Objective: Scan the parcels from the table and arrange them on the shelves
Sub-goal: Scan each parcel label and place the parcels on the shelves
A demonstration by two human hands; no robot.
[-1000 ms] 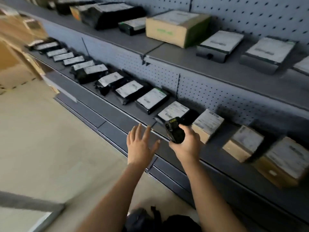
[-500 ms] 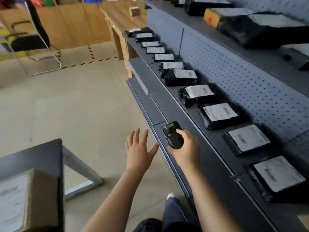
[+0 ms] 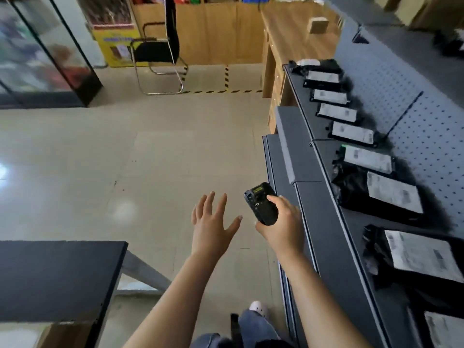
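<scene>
We hold the scanner (image 3: pixel 261 203) in our right hand (image 3: pixel 282 223), fingers wrapped round its body and thumb on the keys, its small lit screen turned up toward us, probably so it is ready to read the next label. Our left hand (image 3: pixel 213 222) is empty, fingers spread and palm down over the floor (image 3: pixel 125 172), likely kept free to pick up a parcel. The table (image 3: pixel 57 277) sits at eight o'clock, its visible top bare. The parcels (image 3: pixel 391 194), black bags with white labels facing up, lie in a row on the shelf (image 3: pixel 324 222) from one to four o'clock, presumably so the labels stay scannable. The print on the labels and screen is too blurred to read.
</scene>
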